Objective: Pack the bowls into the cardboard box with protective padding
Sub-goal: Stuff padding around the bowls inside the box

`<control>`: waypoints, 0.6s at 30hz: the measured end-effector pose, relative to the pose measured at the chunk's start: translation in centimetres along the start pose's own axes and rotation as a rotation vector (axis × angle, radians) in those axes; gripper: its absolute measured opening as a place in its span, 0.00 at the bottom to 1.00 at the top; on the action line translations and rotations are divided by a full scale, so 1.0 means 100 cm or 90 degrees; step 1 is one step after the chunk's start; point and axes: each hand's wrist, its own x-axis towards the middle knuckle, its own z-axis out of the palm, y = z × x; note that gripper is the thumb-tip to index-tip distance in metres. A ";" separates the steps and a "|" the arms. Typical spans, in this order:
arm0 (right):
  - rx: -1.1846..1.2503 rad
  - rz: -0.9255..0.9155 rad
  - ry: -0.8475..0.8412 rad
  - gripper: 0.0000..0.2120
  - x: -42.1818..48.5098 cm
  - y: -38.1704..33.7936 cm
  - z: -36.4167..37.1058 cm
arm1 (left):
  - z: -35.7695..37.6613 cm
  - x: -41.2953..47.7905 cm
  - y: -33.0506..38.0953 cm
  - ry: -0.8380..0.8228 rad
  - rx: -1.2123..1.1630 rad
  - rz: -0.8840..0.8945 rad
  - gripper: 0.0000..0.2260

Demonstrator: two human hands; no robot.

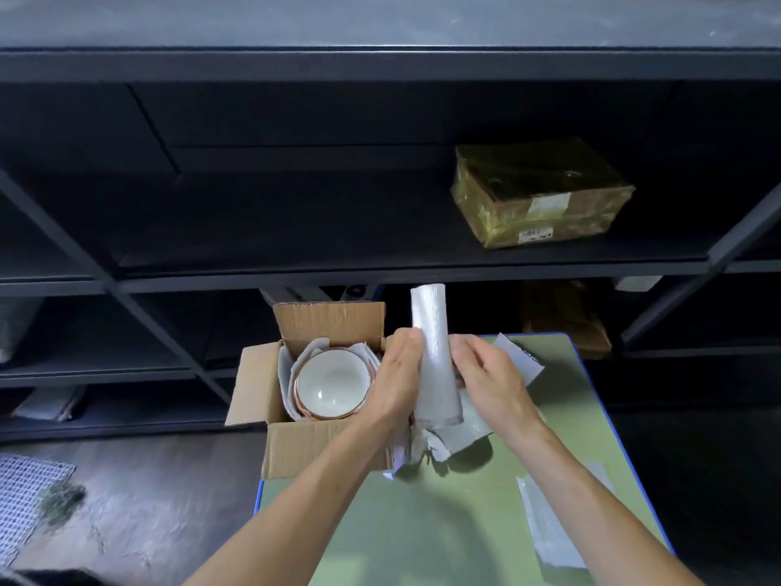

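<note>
Bottom of the frame: a green table [422,526], with a flat strip of padding [549,530] lying at lower right. Above it, toward centre, two bare forearms reaching in from the lower edge. Left hand [397,376] curled round the left side of a white roll of padding [433,348], fingertips hooked over its edge. Right hand [492,380] narrowly open, fingers bent against the right side of the roll and holding it. Roll upright, leaning slightly left, lower end above crumpled grey sheets [458,437] on the table. Just left of the hands, at the table's far left corner, an open cardboard box [296,448] with flaps spread. Inside it, stacked white bowls [331,384] with copper-coloured rims, mouths up, ringed by grey paper lining. Lower left, a mesh mat [23,496] on the dark floor. Farthest, across the upper frame, dark shelving [380,61], with a film-wrapped parcel [541,192] on a shelf at upper right.
</note>
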 end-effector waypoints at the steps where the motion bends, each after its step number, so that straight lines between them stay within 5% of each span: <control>1: 0.004 0.008 -0.003 0.17 -0.001 -0.005 0.006 | -0.006 0.000 0.000 -0.001 -0.010 0.001 0.16; 9: -0.059 0.017 -0.002 0.06 0.007 -0.015 0.047 | -0.058 0.006 0.007 -0.054 -0.071 0.058 0.08; 18: 0.006 0.060 -0.041 0.17 0.011 -0.035 0.090 | -0.102 0.011 0.016 -0.102 -0.119 0.063 0.06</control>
